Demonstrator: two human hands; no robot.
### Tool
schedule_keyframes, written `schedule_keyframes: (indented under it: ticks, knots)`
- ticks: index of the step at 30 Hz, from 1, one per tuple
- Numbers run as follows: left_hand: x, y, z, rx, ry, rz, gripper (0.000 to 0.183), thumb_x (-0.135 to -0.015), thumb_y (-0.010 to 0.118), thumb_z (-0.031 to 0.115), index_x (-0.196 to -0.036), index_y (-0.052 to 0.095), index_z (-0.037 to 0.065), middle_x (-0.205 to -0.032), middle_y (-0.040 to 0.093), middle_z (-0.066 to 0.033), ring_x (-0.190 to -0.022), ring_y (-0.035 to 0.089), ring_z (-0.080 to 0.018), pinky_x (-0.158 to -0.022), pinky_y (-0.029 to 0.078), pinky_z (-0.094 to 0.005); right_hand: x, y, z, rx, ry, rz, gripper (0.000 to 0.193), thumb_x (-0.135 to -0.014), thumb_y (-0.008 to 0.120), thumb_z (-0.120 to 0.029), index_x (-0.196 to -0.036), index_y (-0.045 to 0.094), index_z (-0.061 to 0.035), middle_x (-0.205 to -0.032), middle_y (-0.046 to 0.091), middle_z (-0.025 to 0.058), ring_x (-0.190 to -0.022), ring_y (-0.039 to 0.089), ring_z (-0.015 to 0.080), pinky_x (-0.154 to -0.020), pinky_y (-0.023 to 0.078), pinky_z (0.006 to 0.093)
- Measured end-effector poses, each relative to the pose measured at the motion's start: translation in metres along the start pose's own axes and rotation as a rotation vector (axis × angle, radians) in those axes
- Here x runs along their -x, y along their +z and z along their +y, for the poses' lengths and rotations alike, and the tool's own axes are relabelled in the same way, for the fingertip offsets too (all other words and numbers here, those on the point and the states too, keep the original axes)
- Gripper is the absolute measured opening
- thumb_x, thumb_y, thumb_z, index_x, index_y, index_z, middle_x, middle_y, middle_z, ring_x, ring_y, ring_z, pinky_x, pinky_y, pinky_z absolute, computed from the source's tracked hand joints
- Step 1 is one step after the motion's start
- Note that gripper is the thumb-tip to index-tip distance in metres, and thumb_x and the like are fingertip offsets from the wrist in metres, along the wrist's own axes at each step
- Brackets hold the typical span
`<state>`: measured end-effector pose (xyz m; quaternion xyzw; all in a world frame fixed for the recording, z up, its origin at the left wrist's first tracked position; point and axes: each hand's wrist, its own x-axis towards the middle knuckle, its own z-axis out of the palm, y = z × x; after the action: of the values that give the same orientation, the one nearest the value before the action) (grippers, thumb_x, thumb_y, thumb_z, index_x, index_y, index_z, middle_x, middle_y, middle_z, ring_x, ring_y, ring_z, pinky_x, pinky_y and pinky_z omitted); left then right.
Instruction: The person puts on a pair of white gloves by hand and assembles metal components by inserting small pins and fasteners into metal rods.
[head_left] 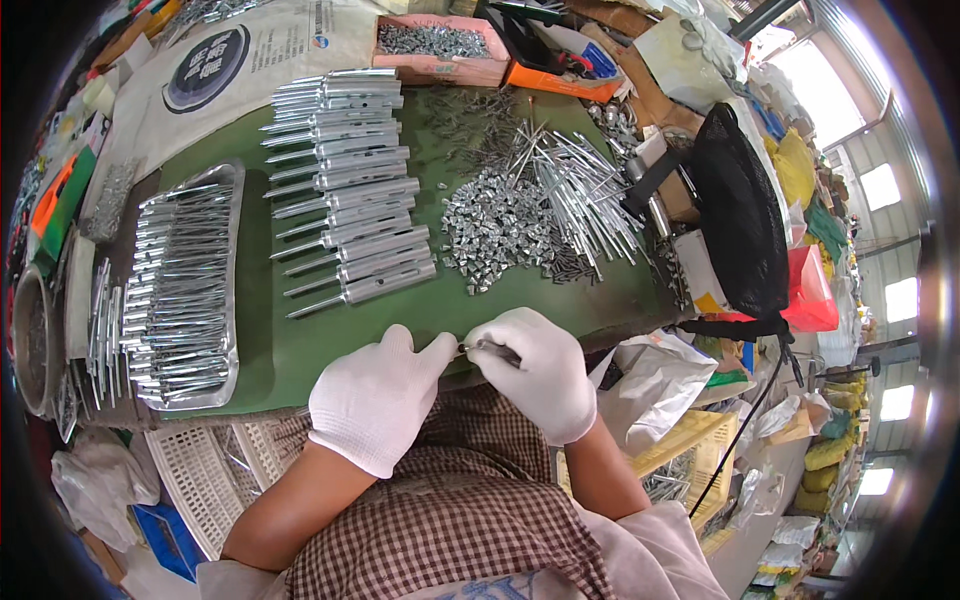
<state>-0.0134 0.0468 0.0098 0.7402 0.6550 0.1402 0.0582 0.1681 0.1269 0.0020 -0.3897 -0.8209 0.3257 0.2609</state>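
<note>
My left hand, in a white knitted glove, is closed in a pinch at the front edge of the green work surface. What its fingertips hold is mostly hidden; a thin metal tip shows there. Just beside it my right hand, gloved alike, is closed around a small dark grey metal piece. The two hands' fingertips almost meet. Beyond them lie a row of silver metal tubes with pointed rods, a heap of small silver wedge-shaped pieces and a pile of long thin pins.
At left stands a metal tray full of rods. Dark screws lie behind the wedges. A pink box of small parts and an orange box stand at the back. At right are a black mesh bag and a yellow crate.
</note>
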Motion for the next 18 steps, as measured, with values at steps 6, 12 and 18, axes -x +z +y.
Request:
schedule_keyframes:
  ticks: [6, 12, 18]
  knots:
    - [0.0003, 0.0, -0.0016, 0.003, -0.008, -0.022, 0.026, -0.082, 0.068, 0.018, -0.107, 0.062, 0.019, -0.078, 0.053, -0.0073, -0.058, 0.062, -0.0236, -0.049, 0.051, -0.0372, 0.0022, 0.0087, -0.0043, 0.11, -0.065, 0.035, 0.01, -0.08, 0.072, -0.007, -0.09, 0.069, -0.01, -0.085, 0.065, 0.0087, -0.076, 0.065, 0.0286, -0.065, 0.052, 0.0368]
    - [0.0029, 0.001, -0.0025, -0.022, 0.035, -0.023, 0.036, -0.085, 0.065, 0.018, -0.12, 0.063, 0.02, -0.079, 0.053, -0.0061, -0.058, 0.062, -0.0218, -0.05, 0.051, -0.0362, 0.0024, 0.0072, -0.0042, 0.106, -0.026, -0.019, 0.012, -0.079, 0.072, -0.006, -0.089, 0.067, -0.0093, -0.086, 0.065, 0.0088, -0.076, 0.065, 0.03, -0.065, 0.052, 0.0382]
    - [0.0031, -0.0019, -0.0012, -0.125, 0.067, -0.088, 0.043, -0.087, 0.06, 0.017, -0.13, 0.06, 0.02, -0.081, 0.055, -0.0057, -0.059, 0.063, -0.0205, -0.05, 0.052, -0.0356, 0.0014, 0.0023, -0.0079, 0.148, -0.009, -0.05, 0.016, -0.079, 0.075, -0.004, -0.091, 0.066, -0.0045, -0.079, 0.062, 0.0079, -0.071, 0.061, 0.0227, -0.064, 0.049, 0.0326]
